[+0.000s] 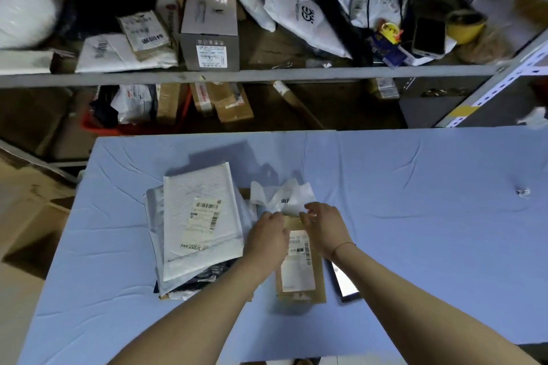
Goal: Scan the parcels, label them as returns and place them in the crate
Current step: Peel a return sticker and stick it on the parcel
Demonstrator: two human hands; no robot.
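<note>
A brown paper parcel (299,272) with a white shipping label lies on the blue table (415,216) in front of me. Above it sits a crumpled white strip of return labels (284,195) with black print. My left hand (267,237) and my right hand (324,224) meet at the parcel's top edge, fingers curled and pinching the label strip there. Left of them lies a stack of white mailers, the top one a bubble mailer (201,222) with a barcode label. A red crate (98,124) stands under the shelf behind the table.
A dark flat device with a bright screen (345,283) lies partly under my right forearm. A metal shelf (237,75) behind the table holds boxes, bags and a phone (430,35). Cardboard boxes (26,216) stand on the floor at left. A small crumpled scrap (523,192) lies at the table's right.
</note>
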